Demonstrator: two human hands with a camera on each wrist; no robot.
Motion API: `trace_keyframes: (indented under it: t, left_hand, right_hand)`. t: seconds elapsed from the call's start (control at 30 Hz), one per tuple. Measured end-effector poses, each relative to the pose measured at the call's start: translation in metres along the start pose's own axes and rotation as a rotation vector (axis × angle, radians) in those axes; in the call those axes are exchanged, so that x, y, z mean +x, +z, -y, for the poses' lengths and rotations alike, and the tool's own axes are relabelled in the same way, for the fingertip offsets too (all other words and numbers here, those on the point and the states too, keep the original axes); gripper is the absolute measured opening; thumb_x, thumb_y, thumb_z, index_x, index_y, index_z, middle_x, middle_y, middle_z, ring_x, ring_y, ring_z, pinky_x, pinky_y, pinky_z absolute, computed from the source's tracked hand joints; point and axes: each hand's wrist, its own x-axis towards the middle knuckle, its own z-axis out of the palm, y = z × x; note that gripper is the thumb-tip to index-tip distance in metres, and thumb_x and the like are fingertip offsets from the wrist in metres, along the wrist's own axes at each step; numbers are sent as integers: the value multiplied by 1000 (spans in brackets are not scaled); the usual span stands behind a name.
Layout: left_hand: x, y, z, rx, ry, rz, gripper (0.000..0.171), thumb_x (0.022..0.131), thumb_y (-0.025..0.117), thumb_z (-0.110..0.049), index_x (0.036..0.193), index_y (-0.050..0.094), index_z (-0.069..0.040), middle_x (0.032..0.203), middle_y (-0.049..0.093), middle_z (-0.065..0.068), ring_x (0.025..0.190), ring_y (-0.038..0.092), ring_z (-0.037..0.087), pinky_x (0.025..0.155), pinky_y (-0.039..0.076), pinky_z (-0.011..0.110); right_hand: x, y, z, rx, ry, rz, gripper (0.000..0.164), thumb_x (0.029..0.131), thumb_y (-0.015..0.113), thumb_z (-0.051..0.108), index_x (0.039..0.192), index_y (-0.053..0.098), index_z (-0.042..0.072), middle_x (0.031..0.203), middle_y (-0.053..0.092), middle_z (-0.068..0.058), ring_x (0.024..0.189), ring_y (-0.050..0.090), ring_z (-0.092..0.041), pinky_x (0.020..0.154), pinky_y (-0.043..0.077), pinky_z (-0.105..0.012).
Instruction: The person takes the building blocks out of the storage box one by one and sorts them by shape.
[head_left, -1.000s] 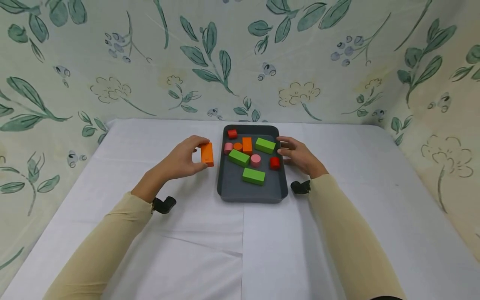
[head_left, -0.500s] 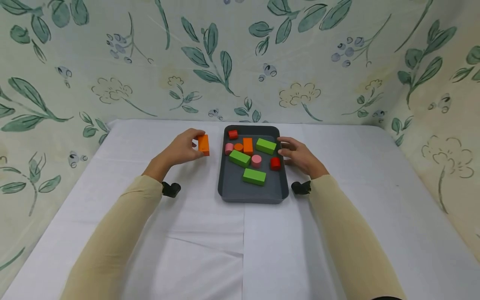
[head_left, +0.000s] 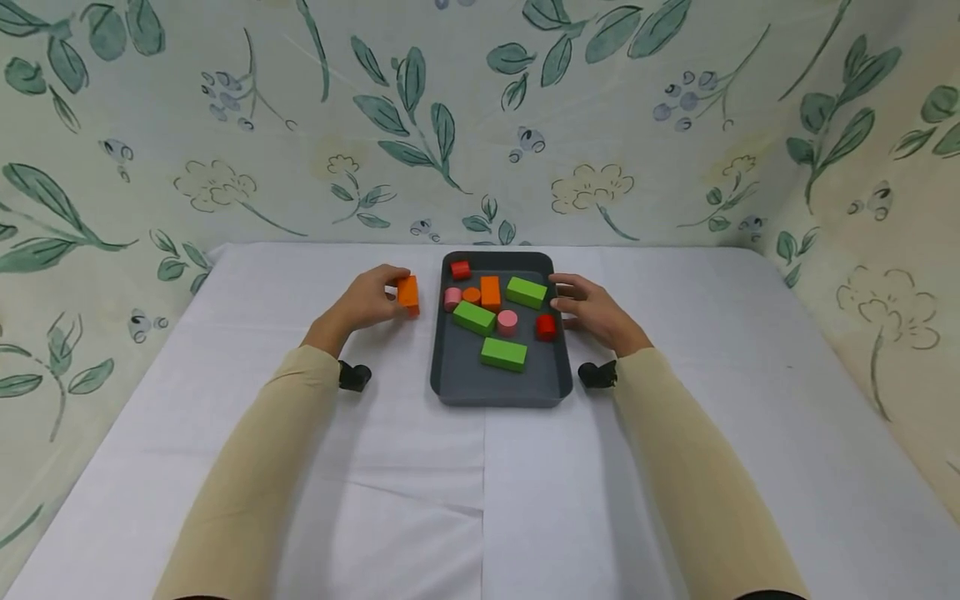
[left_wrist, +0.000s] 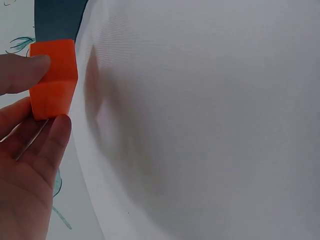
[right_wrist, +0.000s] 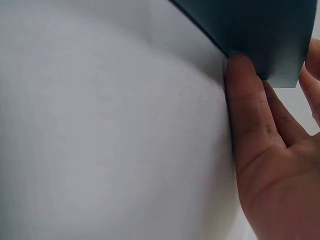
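My left hand [head_left: 369,297] pinches an orange rectangular block [head_left: 408,296] between thumb and fingers, just left of the dark grey tray [head_left: 501,397]. In the left wrist view the thumb lies on one face of this block [left_wrist: 56,62], with fingertips at its lower end. On the other side, my right hand [head_left: 594,310] rests its fairly straight fingers against the tray's right wall, seen close up in the right wrist view. Inside the tray lie green blocks [head_left: 503,354], an orange block [head_left: 490,293], an orange disc [head_left: 471,296], pink cylinders [head_left: 507,322] and red pieces [head_left: 546,327].
A white cloth [head_left: 420,483] with creases covers the table. Behind it and along the sides hangs a leaf-patterned curtain [head_left: 480,125]. Black wrist cameras [head_left: 354,376] stick out inward from both wrists.
The left hand and its orange block have moved slightly away from the tray and farther back, then sunk a little. My right hand stays by the tray.
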Motion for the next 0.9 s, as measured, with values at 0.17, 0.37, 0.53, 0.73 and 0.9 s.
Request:
trace_keyframes:
  t: [0.17,0.37,0.53,0.73,0.9]
  left_hand:
    - [-2,0,5,-17,13,7,68,81,63,-8,146,46,-5,147,49,15,129,51,34,112,44,48]
    - [1,3,6,-7,13,6,68,81,63,-9,147,45,-6,148,49,15,131,49,34,114,42,49]
    - [4,3,4,-4,15,-2,69,81,66,-12,147,46,-8,148,50,14,132,48,33,114,42,50]
    - [11,4,5,-19,4,5,69,81,66,-12,147,47,-10,149,49,13,134,46,32,115,40,51]
    - [15,8,9,-18,-33,45,72,79,60,-6,149,45,-11,152,46,13,136,44,34,117,37,52]
  right_hand:
    - [-1,1,1,0,-4,6,60,101,53,17,156,29,26,166,23,-10,148,33,-33,116,39,-51]
    - [0,-1,3,-7,15,6,61,101,53,18,156,29,27,166,22,-10,148,33,-33,116,39,-51]
    - [0,-2,3,-3,19,11,61,101,53,18,157,28,27,166,22,-10,148,32,-33,116,38,-51]
    - [0,-3,2,1,9,5,61,101,54,18,156,30,27,166,23,-9,147,33,-33,116,39,-51]
    - [1,-1,1,4,18,8,61,101,54,18,156,30,27,166,22,-9,148,33,-33,116,39,-50]
